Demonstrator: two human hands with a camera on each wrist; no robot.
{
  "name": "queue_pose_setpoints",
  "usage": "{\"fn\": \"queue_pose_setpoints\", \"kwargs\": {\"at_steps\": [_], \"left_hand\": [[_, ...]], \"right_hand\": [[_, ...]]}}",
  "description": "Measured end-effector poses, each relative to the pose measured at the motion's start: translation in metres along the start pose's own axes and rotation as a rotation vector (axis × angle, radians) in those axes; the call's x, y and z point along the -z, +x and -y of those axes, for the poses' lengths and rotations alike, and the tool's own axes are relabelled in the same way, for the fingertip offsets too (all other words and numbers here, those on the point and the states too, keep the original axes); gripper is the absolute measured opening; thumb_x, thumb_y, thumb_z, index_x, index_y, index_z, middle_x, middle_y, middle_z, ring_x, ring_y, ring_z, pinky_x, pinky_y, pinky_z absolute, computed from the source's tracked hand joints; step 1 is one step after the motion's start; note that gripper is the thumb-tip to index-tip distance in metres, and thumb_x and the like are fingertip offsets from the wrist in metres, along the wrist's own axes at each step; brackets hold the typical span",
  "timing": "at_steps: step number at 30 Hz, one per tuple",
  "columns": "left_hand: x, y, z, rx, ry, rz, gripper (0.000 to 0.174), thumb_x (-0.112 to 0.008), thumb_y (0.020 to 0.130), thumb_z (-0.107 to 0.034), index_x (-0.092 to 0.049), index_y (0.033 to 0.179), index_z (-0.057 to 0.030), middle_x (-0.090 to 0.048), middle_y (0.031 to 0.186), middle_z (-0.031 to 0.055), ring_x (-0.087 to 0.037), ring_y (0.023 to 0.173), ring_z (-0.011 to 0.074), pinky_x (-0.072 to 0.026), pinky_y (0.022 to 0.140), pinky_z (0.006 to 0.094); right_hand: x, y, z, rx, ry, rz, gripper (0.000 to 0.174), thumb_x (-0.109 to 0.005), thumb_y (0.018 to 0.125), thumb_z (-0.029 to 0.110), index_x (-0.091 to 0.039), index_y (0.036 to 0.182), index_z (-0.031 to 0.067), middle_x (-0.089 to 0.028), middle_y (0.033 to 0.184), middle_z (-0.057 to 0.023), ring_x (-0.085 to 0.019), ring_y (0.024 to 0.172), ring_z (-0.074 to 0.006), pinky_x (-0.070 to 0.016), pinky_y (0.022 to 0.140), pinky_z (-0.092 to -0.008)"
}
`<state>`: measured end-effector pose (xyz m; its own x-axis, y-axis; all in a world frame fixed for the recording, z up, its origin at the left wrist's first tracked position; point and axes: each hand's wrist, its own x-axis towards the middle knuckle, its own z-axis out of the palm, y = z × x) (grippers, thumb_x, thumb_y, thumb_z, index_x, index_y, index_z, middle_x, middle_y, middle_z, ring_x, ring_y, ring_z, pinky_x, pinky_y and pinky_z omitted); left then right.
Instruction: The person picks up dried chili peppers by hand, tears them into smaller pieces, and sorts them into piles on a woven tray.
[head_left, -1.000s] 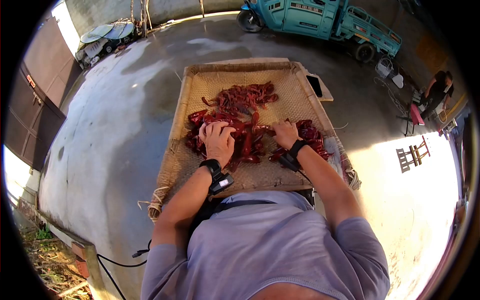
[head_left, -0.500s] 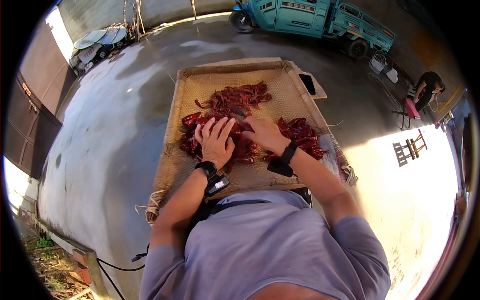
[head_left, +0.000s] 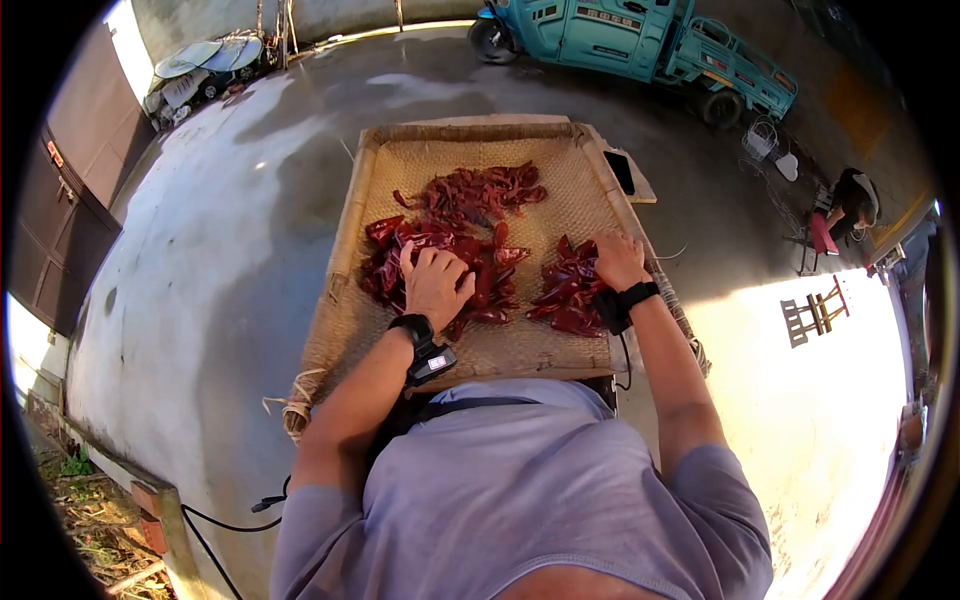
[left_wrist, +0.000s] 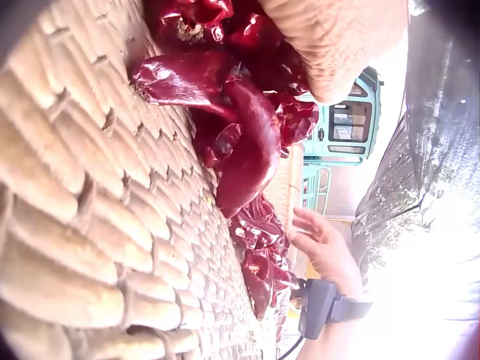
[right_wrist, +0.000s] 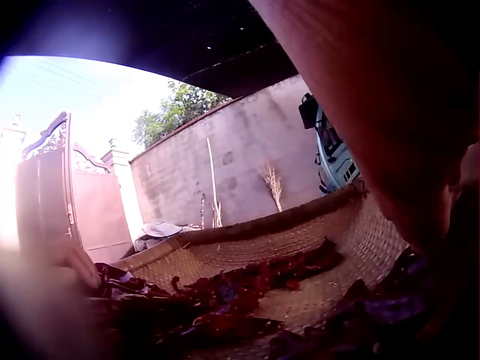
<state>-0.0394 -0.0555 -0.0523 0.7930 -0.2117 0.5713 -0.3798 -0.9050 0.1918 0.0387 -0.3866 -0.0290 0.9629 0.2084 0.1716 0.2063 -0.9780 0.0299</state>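
Note:
Dried red chillies [head_left: 480,190] lie on a woven bamboo tray [head_left: 345,240] set on a concrete floor. My left hand [head_left: 438,280] rests palm down on the left heap of chillies [head_left: 395,250]. In the left wrist view its palm lies over glossy chillies [left_wrist: 247,142] on the weave [left_wrist: 90,225]. My right hand [head_left: 618,258] touches the outer side of a smaller heap of chillies [head_left: 565,290] by the tray's right rim. The left wrist view shows that right hand [left_wrist: 322,247] with straight fingers. The right wrist view shows chillies [right_wrist: 247,289] and the tray's far rim [right_wrist: 300,225].
A teal three-wheeled cart [head_left: 640,40] stands beyond the tray. A dark flat object [head_left: 622,172] lies on a board at the tray's far right corner. A person [head_left: 850,205] sits at the right near a small wooden stool [head_left: 822,305]. A dark gate [head_left: 60,220] is at the left.
My right hand has swept from the middle of the tray to the right rim, drawing chillies into a separate right heap. My left hand stays on the left heap, its spread fingers drawn together.

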Motion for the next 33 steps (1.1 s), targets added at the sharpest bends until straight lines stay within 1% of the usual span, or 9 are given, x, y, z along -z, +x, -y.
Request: {"fn": "queue_pose_setpoints", "kwargs": {"at_steps": [3, 6, 9, 18, 21, 24, 28, 31, 33], "left_hand": [[-0.003, 0.000, -0.001, 0.007, 0.021, -0.027, 0.018, -0.068, 0.090, -0.030, -0.069, 0.091, -0.0129, -0.061, 0.095, 0.0011, -0.051, 0.106, 0.0235, -0.0155, 0.114, 0.0544], [0.001, 0.000, -0.001, 0.027, 0.019, 0.022, 0.017, -0.070, 0.089, -0.029, -0.069, 0.092, -0.0123, -0.061, 0.096, 0.0018, -0.051, 0.105, 0.0238, -0.0164, 0.113, 0.0536], [-0.002, -0.002, 0.002, 0.049, 0.032, 0.055, 0.018, -0.068, 0.091, -0.031, -0.069, 0.092, -0.0127, -0.061, 0.097, 0.0015, -0.051, 0.105, 0.0238, -0.0160, 0.113, 0.0534], [-0.003, -0.001, 0.003, 0.087, 0.001, 0.043, 0.019, -0.064, 0.095, -0.031, -0.070, 0.099, -0.0136, -0.061, 0.097, 0.0021, -0.051, 0.106, 0.0243, -0.0160, 0.114, 0.0521], [-0.007, -0.002, 0.005, 0.125, -0.049, 0.025, 0.021, -0.063, 0.096, -0.030, -0.069, 0.107, -0.0136, -0.061, 0.097, 0.0027, -0.051, 0.106, 0.0243, -0.0159, 0.114, 0.0511], [-0.003, 0.000, 0.006, 0.186, -0.137, 0.045, 0.023, -0.061, 0.098, -0.029, -0.069, 0.112, -0.0134, -0.061, 0.098, 0.0030, -0.051, 0.108, 0.0243, -0.0151, 0.114, 0.0513], [-0.006, -0.005, 0.006, 0.100, -0.093, 0.015, 0.022, -0.063, 0.096, -0.032, -0.072, 0.104, -0.0141, -0.061, 0.097, 0.0025, -0.052, 0.105, 0.0233, -0.0155, 0.114, 0.0528], [-0.003, -0.004, 0.005, 0.085, -0.071, 0.082, 0.020, -0.064, 0.094, -0.033, -0.074, 0.095, -0.0148, -0.061, 0.097, 0.0015, -0.051, 0.108, 0.0228, -0.0148, 0.114, 0.0527], [-0.004, -0.002, 0.005, 0.097, -0.052, 0.084, 0.022, -0.067, 0.092, -0.035, -0.074, 0.095, -0.0141, -0.062, 0.098, 0.0019, -0.052, 0.107, 0.0236, -0.0155, 0.114, 0.0546]], "right_hand": [[-0.007, 0.006, -0.031, -0.118, -0.076, 0.207, 0.031, -0.063, 0.081, 0.010, -0.068, 0.111, 0.0169, -0.067, 0.113, -0.0110, -0.058, 0.112, -0.0368, -0.0423, 0.095, -0.0532], [-0.011, -0.002, -0.042, -0.051, 0.017, 0.035, 0.023, -0.067, 0.076, 0.012, -0.070, 0.099, 0.0154, -0.070, 0.102, -0.0101, -0.063, 0.103, -0.0341, -0.0453, 0.088, -0.0508], [0.023, -0.006, -0.024, -0.067, 0.073, 0.110, 0.023, -0.067, 0.077, 0.014, -0.069, 0.100, 0.0142, -0.069, 0.102, -0.0109, -0.063, 0.102, -0.0331, -0.0458, 0.085, -0.0499], [0.062, -0.011, 0.033, 0.158, 0.257, -0.201, 0.021, -0.065, 0.081, 0.018, -0.070, 0.100, 0.0126, -0.069, 0.096, -0.0118, -0.064, 0.097, -0.0342, -0.0501, 0.078, -0.0478], [0.066, -0.008, 0.064, 0.231, 0.413, -0.048, 0.028, -0.065, 0.084, 0.022, -0.068, 0.109, 0.0109, -0.069, 0.101, -0.0126, -0.064, 0.099, -0.0342, -0.0503, 0.081, -0.0465], [0.080, -0.009, 0.094, 0.216, 1.016, 0.282, 0.034, -0.064, 0.087, 0.026, -0.064, 0.116, 0.0075, -0.067, 0.109, -0.0131, -0.064, 0.101, -0.0332, -0.0499, 0.083, -0.0454], [0.032, 0.007, 0.058, 0.176, 0.423, 0.066, 0.045, -0.068, 0.088, 0.034, -0.058, 0.121, 0.0046, -0.067, 0.104, -0.0147, -0.064, 0.096, -0.0338, -0.0489, 0.082, -0.0471], [0.008, 0.019, 0.038, 0.007, 0.062, 0.334, 0.042, -0.071, 0.086, 0.032, -0.058, 0.115, 0.0043, -0.066, 0.102, -0.0141, -0.063, 0.095, -0.0348, -0.0485, 0.080, -0.0479], [-0.004, 0.014, 0.036, -0.055, 0.123, 0.345, 0.039, -0.072, 0.085, 0.031, -0.057, 0.110, 0.0047, -0.064, 0.100, -0.0134, -0.061, 0.094, -0.0351, -0.0479, 0.078, -0.0496]]}}
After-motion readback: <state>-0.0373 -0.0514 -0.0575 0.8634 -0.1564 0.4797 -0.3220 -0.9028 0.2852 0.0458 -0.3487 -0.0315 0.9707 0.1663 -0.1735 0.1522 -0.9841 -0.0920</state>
